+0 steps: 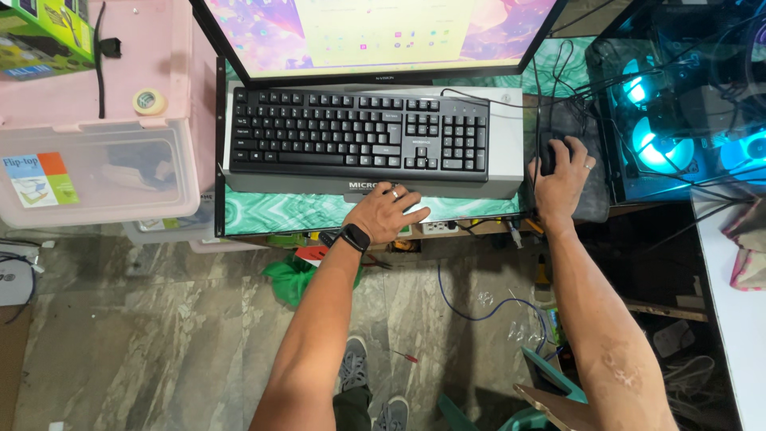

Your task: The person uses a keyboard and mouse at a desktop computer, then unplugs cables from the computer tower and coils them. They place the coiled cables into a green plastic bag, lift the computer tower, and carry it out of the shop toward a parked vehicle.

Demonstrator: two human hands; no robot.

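A person stands at a green marbled worktop (pixel 271 214), seen from above. The right hand (pixel 560 185) lies curled over a black mouse (pixel 550 156) on a dark pad (pixel 594 203) at the worktop's right end, fingers draped on it, a ring on one finger. The left hand (pixel 388 214), palm down with fingers loosely bent and holding nothing, rests on the front edge of the grey box (pixel 511 136) that carries a black keyboard (pixel 359 134); a black watch (pixel 353 237) circles that wrist. Behind the keyboard a monitor (pixel 375 32) shows a pastel desktop with a pale window.

To the left, a pink-lidded clear plastic bin (pixel 96 172) bears a rectangular label (pixel 40 179) in blue, orange and green on its front wall; a tape roll (pixel 148 101) sits on the lid, and a green printed carton (pixel 44 32) occupies the far left corner. At right, an open computer case (pixel 686 120) glows with cyan fans (pixel 658 144) among black cables. Below, on the marble floor (pixel 159 335), lie a green bag (pixel 297 275), a blue cable (pixel 479 307) and a small red screwdriver (pixel 405 357), near the person's grey shoes (pixel 355 363).
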